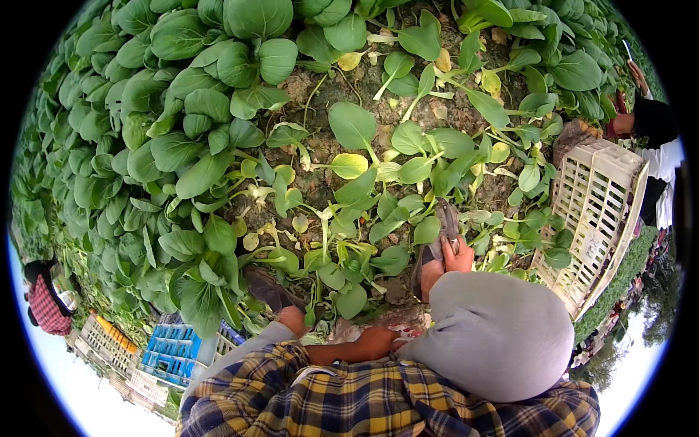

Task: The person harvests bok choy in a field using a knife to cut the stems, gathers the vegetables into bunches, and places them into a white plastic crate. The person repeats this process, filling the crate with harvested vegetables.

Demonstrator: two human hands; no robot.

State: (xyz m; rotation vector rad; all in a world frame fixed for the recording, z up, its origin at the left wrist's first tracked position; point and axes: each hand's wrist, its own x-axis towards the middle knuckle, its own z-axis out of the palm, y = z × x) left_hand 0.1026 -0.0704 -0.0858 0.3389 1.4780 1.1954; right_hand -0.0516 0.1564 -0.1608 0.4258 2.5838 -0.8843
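Observation:
I squat over soil among leafy bok choy plants point(182, 160), one foot on each side of a strip of cut leaves. My right hand point(459, 256) reaches past my grey-trousered knee, its fingers closed at the side of my right shoe point(445, 217). My left hand point(378, 342) is low between my legs, fingers curled and partly hidden by the knee. Something reddish shows beside it, too small to make out. Loose green leaves point(352, 125) and a yellowed leaf point(349, 166) lie ahead of my feet. My left shoe point(271, 289) stands against the plants.
A cream slatted crate point(597, 211) stands tilted at the right, with another person's arm point(659, 164) beyond it. Blue crates point(171, 353) and pale crates point(109, 342) sit behind at the left. Farther left is a person in a red checked shirt point(49, 302). Dense plants border the left side.

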